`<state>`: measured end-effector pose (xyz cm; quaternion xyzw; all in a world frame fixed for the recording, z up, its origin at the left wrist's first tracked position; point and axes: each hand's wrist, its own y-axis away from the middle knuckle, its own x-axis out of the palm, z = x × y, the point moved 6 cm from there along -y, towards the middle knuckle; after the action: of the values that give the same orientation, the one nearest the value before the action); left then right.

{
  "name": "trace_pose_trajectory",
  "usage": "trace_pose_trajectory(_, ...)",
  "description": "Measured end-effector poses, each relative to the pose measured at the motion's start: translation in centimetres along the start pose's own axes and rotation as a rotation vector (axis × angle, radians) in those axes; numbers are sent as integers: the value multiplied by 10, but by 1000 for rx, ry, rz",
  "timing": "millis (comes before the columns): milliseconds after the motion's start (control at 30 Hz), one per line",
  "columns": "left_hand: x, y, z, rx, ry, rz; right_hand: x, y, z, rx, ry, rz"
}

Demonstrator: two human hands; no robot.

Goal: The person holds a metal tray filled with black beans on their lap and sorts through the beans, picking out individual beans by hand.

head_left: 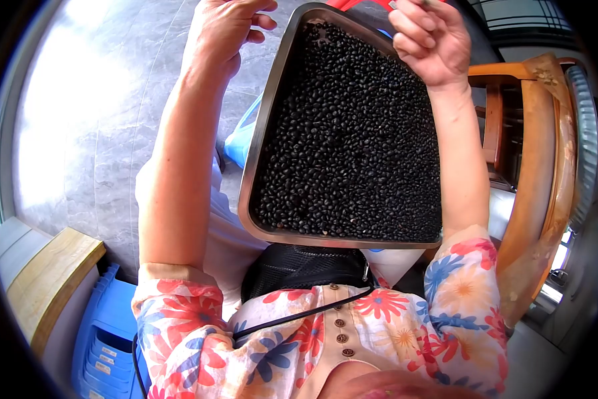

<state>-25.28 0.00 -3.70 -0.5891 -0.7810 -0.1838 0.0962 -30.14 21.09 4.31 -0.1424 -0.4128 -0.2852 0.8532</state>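
Through the head view I see a metal tray [339, 242] of black beans [352, 139] between the person's arms [182, 166]. The hands are apart — left hand [229, 26] bent-fingered beside the tray's far left corner, right hand [435, 46] curled at its far right — but whether either grips anything, I cannot tell.
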Motion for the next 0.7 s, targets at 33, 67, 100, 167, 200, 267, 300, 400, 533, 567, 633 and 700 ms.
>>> trace_pose_trajectory(33, 0, 0, 0, 1, -7, -5, 1, 0, -2, -3, -42, 69)
trace_pose_trajectory(67, 1, 1, -1, 1, -15, -9, 5, 0, -7, 8, -67, 32)
trace_pose_trajectory(100, 1, 2, 0, 0, -23, -12, 9, 0, -13, 18, -93, -7)
trace_pose_trajectory(167, 4, 1, -1, -2, -17, -2, 8, -4, -18, 78, 49, 47)
trace_pose_trajectory(200, 4, 2, 0, -2, -14, 1, 1, -3, -21, 95, 226, -50)
trace_pose_trajectory(267, 4, 1, 0, -4, -14, 4, 1, -2, -29, 140, 698, -333)
trace_pose_trajectory(300, 5, 1, 0, -3, -14, 6, 2, -4, -30, 181, 1076, -448)
trace_pose_trajectory(400, 7, 1, 0, 3, -35, 5, -7, -7, -31, -40, 1439, -200)
trace_pose_trajectory(533, 6, 2, 0, -4, -22, -1, -18, -8, -32, 26, 1749, -258)
trace_pose_trajectory(567, 6, 2, 1, -4, -25, 0, -12, -9, -33, 28, 1813, -257)
trace_pose_trajectory(633, 5, 1, 1, -4, -25, 1, -9, -11, -35, 32, 1882, -248)
trace_pose_trajectory(700, 5, 1, 1, -4, -22, 3, -9, -15, -36, 33, 1892, -234)
